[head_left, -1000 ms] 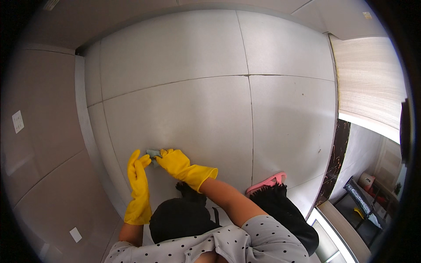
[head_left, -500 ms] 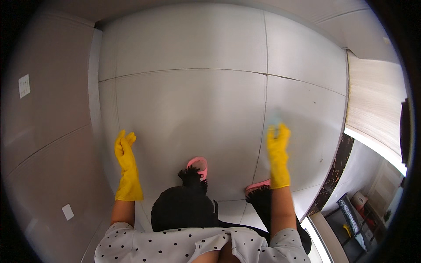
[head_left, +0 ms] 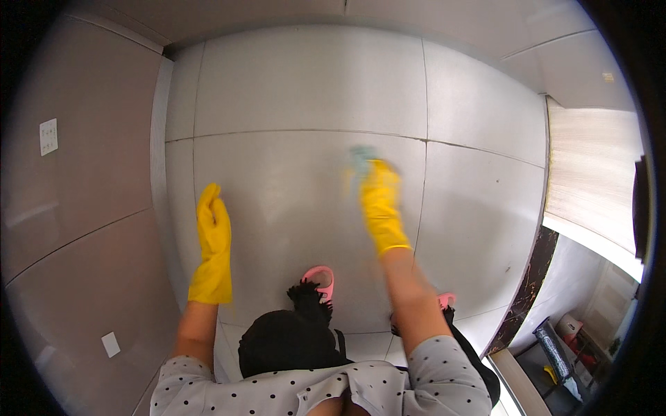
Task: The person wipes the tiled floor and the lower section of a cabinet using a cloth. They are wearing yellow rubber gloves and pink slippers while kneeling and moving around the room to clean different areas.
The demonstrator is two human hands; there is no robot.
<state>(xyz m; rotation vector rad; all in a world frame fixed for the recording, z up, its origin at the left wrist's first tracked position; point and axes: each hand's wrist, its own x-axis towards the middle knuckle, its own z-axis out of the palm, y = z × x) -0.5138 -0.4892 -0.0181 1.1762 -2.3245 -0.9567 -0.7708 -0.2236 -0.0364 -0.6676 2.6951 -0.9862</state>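
Note:
Both of my hands wear long yellow rubber gloves. My right hand (head_left: 380, 191) reaches out over the grey tiled floor (head_left: 291, 187), closed around a pale blue-green cloth (head_left: 362, 157). Motion smears the cloth and fingertips; it appears to be at or just above the tile. Over on the left, my left hand (head_left: 214, 218) hangs in the air beside the brown wall panels, holding nothing, its fingers loosely stretched out and close together.
Brown glossy panels (head_left: 90, 139) with two small white stickers line the left side. To the right stand a pale wood-grain panel (head_left: 590, 166) and a dark marbled threshold strip (head_left: 531, 284). Beyond it a rack (head_left: 565, 353) holds assorted items. My pink slippers (head_left: 320, 279) rest on the tiles.
My right hand has swept left and farther out across the floor with the cloth. My left hand has shifted slightly right and away from me, and the view has tilted a little.

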